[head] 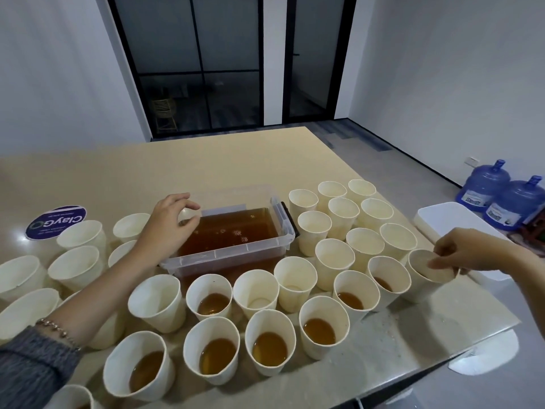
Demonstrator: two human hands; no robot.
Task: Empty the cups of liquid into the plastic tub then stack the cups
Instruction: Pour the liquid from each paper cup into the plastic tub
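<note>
Evidently mid-emptying: right hand (pixel 460 255) pinches the rim of a cup (pixel 427 276) at the table's right edge, left hand (pixel 171 219), loosely curled and empty, hovers over the amber-filled plastic tub (pixel 236 252); next, carry cup tubward level.

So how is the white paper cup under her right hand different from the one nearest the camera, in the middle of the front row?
The white paper cup at the right hand looks empty and is pinched at its rim by the right hand. The front-row paper cup holds amber liquid and stands untouched. Both are plain white and upright.
</note>
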